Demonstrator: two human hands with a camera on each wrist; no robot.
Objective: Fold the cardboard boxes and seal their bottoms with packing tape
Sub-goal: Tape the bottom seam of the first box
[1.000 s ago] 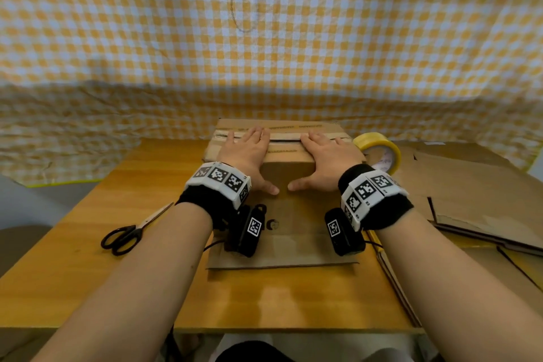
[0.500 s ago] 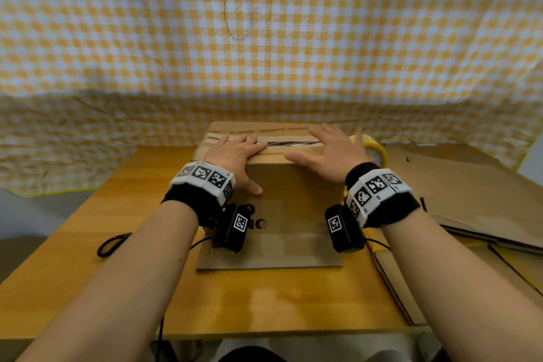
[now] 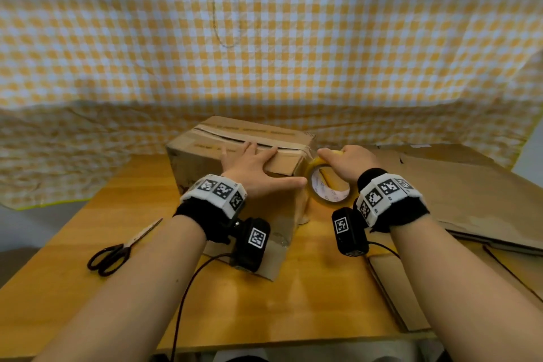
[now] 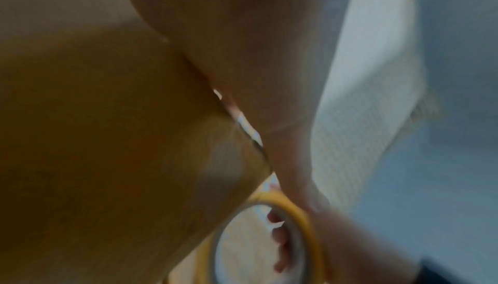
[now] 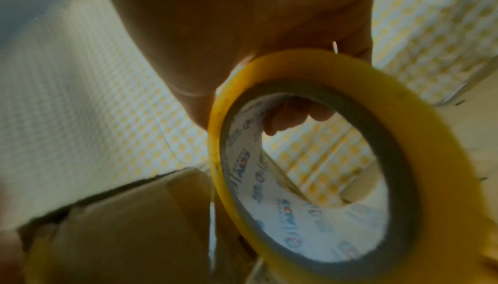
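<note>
While the scissors [image 3: 117, 251] lay idle at the tabletop's [image 3: 308, 311] left, the left hand [image 3: 258, 173] pressed flat, fingers straight, on the cardboard box [image 3: 235, 153] at its middle, whose flap seam still gaped. Just right of it, the right hand [image 3: 349, 163] gripped the tape roll [image 3: 327, 185]. If that pressure eased, the flaps would likely spring, leaving the tape crooked.

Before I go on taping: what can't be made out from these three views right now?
- Box seam: the left hand covers part of it in the head view; the left wrist view is dark and blurred.
- Tape free end: not made out in any view.
- Right hand fingers: mostly behind the roll.
- Flat cardboard: cut off at the right edge.
</note>
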